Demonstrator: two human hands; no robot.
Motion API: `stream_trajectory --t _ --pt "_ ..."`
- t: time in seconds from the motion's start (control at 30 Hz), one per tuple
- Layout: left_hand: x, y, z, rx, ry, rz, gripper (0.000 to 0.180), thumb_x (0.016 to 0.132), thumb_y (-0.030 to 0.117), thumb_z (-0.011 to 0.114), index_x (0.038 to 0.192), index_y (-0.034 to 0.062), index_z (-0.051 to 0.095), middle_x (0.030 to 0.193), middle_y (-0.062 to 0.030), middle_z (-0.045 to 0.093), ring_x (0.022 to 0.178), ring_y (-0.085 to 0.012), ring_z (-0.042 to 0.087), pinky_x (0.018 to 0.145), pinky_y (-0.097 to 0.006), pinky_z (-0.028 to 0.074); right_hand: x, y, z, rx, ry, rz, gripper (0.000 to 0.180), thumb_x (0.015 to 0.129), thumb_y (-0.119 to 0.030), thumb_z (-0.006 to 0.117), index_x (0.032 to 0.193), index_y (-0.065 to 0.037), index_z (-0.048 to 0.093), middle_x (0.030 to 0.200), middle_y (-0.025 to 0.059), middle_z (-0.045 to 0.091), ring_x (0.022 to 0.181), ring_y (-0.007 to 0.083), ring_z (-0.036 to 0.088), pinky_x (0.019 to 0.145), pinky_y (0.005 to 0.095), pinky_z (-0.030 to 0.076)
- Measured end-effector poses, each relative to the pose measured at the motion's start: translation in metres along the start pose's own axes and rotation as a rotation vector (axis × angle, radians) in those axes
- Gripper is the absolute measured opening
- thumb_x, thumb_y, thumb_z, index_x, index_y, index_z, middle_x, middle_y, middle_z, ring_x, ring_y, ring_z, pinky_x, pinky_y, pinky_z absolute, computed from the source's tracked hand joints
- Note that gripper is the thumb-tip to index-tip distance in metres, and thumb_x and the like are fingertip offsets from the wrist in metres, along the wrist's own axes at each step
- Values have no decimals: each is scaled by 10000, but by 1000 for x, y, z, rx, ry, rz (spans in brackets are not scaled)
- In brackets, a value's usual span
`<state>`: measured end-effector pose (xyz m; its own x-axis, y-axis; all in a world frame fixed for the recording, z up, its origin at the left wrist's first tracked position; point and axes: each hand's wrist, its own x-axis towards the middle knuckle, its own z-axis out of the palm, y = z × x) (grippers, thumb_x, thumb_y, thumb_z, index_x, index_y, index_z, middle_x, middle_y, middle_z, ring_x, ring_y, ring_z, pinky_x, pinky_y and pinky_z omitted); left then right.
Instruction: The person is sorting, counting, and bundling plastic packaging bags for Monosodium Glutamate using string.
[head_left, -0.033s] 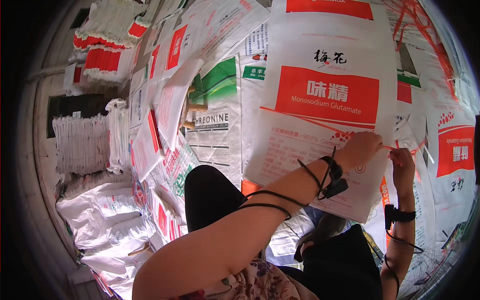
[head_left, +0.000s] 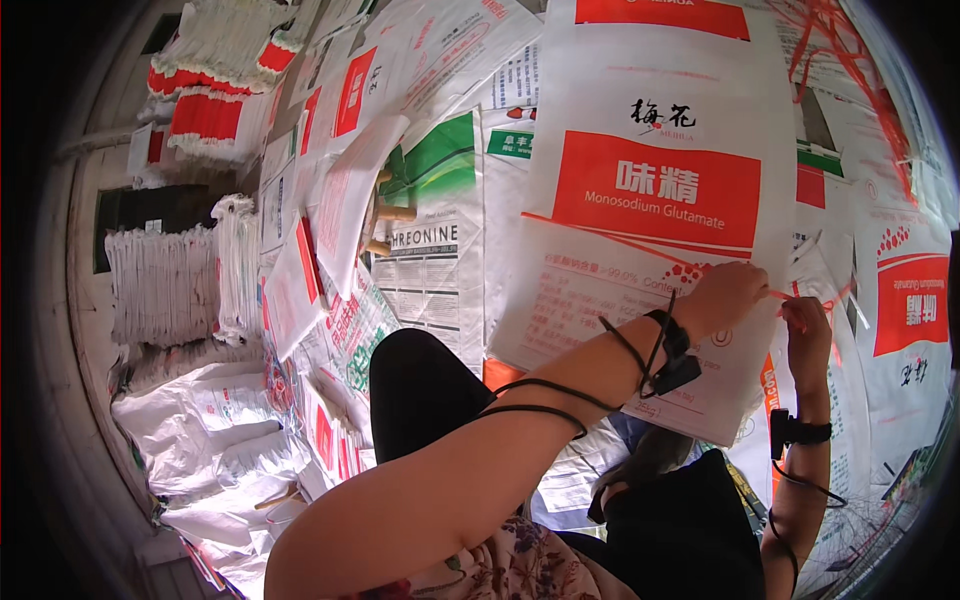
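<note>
A person sits on a floor covered with flattened woven sacks, seen from above. The left hand (head_left: pixel 728 296) rests on the lower right edge of a large white woven sack (head_left: pixel 640 240) with a broad red panel, its fingers closed in a pinch on a thin red thread (head_left: pixel 640 245) that runs slantwise across the sack's face. The right hand (head_left: pixel 806 322), just beside it, is closed on the near end of the same thread at the sack's edge. Both wrists wear black bands with cables.

The step in hand looks like pulling the stitching thread out of the sack's seam; the next move likely calls for a steady draw along the seam while the sack stays pinned flat.

To the left lies a white sack with a green corner (head_left: pixel 432 215), and beyond it smaller white-and-red sheets (head_left: pixel 340 200). Far left, bundles of folded white sacks (head_left: pixel 165 285) stand stacked. At the right edge is a white sack with a red block (head_left: pixel 905 300), and loose red threads (head_left: pixel 850 60) lie tangled at upper right.
</note>
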<state>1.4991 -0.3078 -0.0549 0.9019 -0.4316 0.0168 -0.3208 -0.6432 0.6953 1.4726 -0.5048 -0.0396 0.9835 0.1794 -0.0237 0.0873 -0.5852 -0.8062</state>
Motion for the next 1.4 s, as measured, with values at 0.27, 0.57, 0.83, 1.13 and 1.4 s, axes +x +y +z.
stream_trajectory --t 0.27,0.57,0.83,1.13,1.4 --pt "50 34 -18 -246 299 -54 173 851 184 549 783 29 586 768 -169 611 763 -359 603 688 -452 475 -30 59 -30 6 118 124 126 815 53 579 919 7 633 1308 165 493 1181 267 515 866 336 480" --pt "36 16 59 -303 19 -178 278 865 280 527 872 32 654 874 -181 639 853 -365 599 746 -441 469 -12 6 -18 -266 277 -71 82 752 -64 707 804 -63 643 1279 135 520 806 285 649 638 358 515" --pt "19 24 72 -235 -141 -2 199 876 154 513 923 15 647 851 -176 638 830 -332 600 741 -385 465 3 3 -16 -243 132 204 158 818 -208 645 843 -52 646 909 80 593 782 258 627 695 356 491" --pt "36 19 45 -614 -443 -590 249 913 213 526 889 0 651 781 -76 646 686 -89 567 551 -269 399 -10 20 -23 -246 -184 322 312 901 -338 537 1026 -59 603 876 156 648 731 296 638 653 391 493" --pt "42 -4 30 -1506 -541 -1060 266 970 183 471 1025 -40 606 841 -45 575 615 -28 439 542 -149 376 -62 -26 -18 -451 -356 334 196 905 -249 495 917 -81 596 788 135 646 754 344 621 648 426 483"
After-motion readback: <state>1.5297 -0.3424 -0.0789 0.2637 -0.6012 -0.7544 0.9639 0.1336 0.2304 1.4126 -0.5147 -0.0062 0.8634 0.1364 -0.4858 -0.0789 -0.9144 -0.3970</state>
